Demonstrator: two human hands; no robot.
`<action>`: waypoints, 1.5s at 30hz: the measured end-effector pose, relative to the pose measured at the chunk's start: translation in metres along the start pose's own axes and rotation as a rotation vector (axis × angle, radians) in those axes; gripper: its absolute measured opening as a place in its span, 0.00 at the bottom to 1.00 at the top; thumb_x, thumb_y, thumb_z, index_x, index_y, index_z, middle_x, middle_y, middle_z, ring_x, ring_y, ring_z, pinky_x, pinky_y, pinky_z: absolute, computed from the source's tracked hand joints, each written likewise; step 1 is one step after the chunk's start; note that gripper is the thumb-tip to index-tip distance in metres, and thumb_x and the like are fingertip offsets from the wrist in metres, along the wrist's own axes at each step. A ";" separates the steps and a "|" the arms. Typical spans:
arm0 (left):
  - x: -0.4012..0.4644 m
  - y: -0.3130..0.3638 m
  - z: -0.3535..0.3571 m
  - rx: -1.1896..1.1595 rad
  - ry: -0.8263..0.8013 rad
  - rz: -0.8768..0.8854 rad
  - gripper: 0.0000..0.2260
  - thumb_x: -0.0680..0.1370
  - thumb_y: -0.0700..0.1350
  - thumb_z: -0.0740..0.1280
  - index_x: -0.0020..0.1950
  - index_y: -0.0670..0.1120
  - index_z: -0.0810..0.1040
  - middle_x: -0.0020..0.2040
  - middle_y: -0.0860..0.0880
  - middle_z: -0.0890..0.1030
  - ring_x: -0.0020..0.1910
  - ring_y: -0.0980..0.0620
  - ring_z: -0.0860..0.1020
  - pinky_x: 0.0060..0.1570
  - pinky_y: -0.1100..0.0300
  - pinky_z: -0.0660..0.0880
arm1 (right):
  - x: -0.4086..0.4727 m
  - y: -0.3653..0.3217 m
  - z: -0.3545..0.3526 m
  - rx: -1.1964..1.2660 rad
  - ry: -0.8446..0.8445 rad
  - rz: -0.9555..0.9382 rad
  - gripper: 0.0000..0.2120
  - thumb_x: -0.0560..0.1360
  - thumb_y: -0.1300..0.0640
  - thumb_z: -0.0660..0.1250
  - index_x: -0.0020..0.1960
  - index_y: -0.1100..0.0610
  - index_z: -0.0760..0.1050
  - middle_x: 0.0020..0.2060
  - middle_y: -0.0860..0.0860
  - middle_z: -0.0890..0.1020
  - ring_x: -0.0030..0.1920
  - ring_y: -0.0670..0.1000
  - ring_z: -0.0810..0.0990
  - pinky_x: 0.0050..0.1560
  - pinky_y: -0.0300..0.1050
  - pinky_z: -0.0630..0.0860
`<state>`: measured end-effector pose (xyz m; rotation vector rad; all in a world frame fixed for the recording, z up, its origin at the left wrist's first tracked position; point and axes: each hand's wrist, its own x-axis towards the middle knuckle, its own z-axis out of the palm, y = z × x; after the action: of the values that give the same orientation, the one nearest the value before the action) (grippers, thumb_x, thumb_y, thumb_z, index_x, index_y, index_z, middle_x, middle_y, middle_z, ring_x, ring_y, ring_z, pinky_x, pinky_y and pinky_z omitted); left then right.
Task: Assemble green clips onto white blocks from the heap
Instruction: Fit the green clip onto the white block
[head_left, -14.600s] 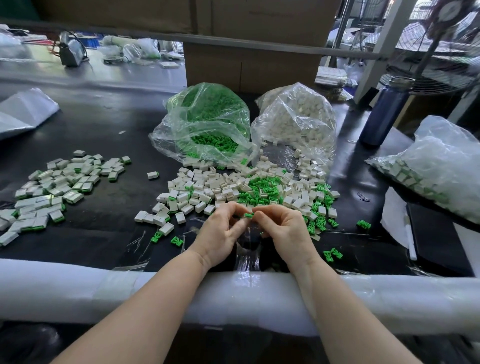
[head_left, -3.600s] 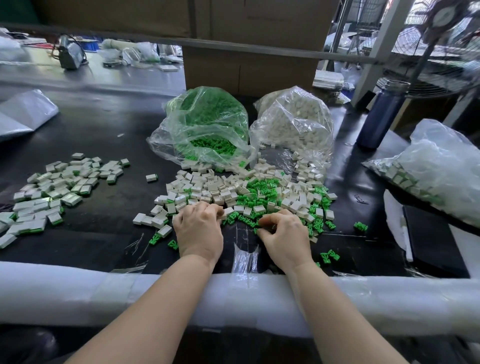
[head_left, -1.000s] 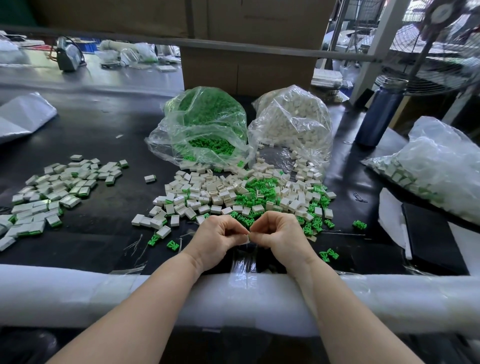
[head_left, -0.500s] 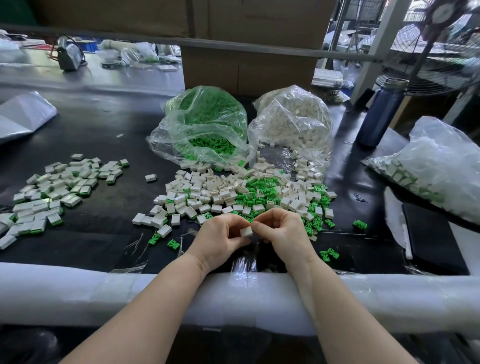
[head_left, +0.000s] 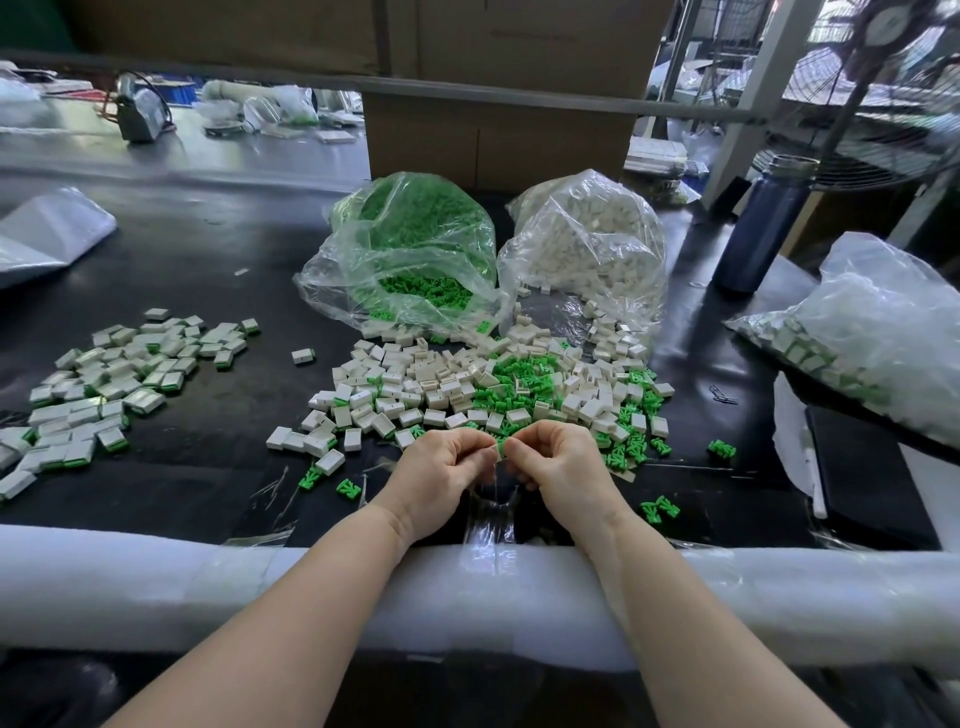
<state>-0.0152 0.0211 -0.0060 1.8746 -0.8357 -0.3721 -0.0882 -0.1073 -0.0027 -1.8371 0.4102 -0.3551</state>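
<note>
Two hands meet at the heap's near edge: left hand and right hand fingertip to fingertip, both pinching one green clip between them.

Black worktable backed by cardboard boxes, fan right.

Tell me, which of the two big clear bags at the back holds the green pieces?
The left bag, behind the heap: green clips show through its plastic and spill from its mouth. The right bag holds only white blocks.
</note>
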 end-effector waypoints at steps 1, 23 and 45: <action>0.000 0.000 0.000 0.003 -0.008 0.000 0.06 0.78 0.40 0.64 0.48 0.42 0.81 0.39 0.47 0.81 0.40 0.53 0.77 0.48 0.59 0.74 | 0.000 0.000 0.000 -0.017 -0.004 -0.001 0.09 0.74 0.62 0.68 0.35 0.54 0.76 0.28 0.50 0.77 0.28 0.44 0.72 0.31 0.36 0.71; 0.001 -0.002 0.003 0.061 0.090 0.079 0.02 0.76 0.41 0.67 0.48 0.44 0.78 0.40 0.51 0.78 0.40 0.56 0.77 0.46 0.66 0.73 | 0.000 0.002 -0.003 0.130 0.041 -0.054 0.08 0.72 0.66 0.69 0.38 0.55 0.80 0.31 0.48 0.82 0.30 0.41 0.79 0.31 0.32 0.73; 0.002 -0.003 0.002 0.222 0.055 0.082 0.08 0.76 0.42 0.67 0.51 0.41 0.82 0.40 0.52 0.76 0.43 0.52 0.75 0.50 0.60 0.72 | -0.002 -0.003 -0.002 -0.104 -0.027 -0.007 0.06 0.72 0.64 0.69 0.37 0.59 0.78 0.29 0.50 0.78 0.29 0.44 0.72 0.36 0.37 0.71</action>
<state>-0.0137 0.0190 -0.0093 2.0374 -0.9446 -0.1811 -0.0904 -0.1076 0.0012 -1.9426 0.4102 -0.3191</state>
